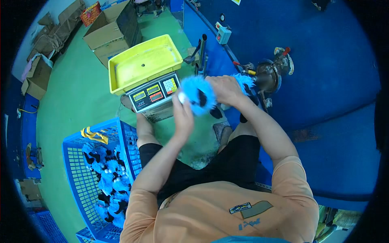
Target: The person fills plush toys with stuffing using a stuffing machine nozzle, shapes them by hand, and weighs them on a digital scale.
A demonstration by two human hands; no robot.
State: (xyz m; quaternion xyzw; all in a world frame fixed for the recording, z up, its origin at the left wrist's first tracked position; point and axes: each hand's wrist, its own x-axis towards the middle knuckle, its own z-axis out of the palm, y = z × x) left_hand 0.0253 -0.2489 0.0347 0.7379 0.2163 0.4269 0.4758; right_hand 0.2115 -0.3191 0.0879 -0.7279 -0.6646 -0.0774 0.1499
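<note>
A blue furry plush toy (197, 95) with black patches and a white bobble is between my two hands, in front of the scale. My left hand (183, 115) is closed on its near left side, by the white bobble. My right hand (227, 90) wraps round the toy from the other side, and more blue fur shows past my knuckles. Black feet of the toy hang below my right hand. Just right of the fur is a round metal fitting (268, 76) on the blue machine (324, 81); whether the toy touches it I cannot tell. The toy is slightly blurred.
A weighing scale (156, 94) carries a yellow tray (174, 46) with a small dark bit inside. At my left stands a blue basket (77, 178) of similar plush toys (106, 182). Cardboard boxes (107, 42) and a control box (223, 35) are farther off.
</note>
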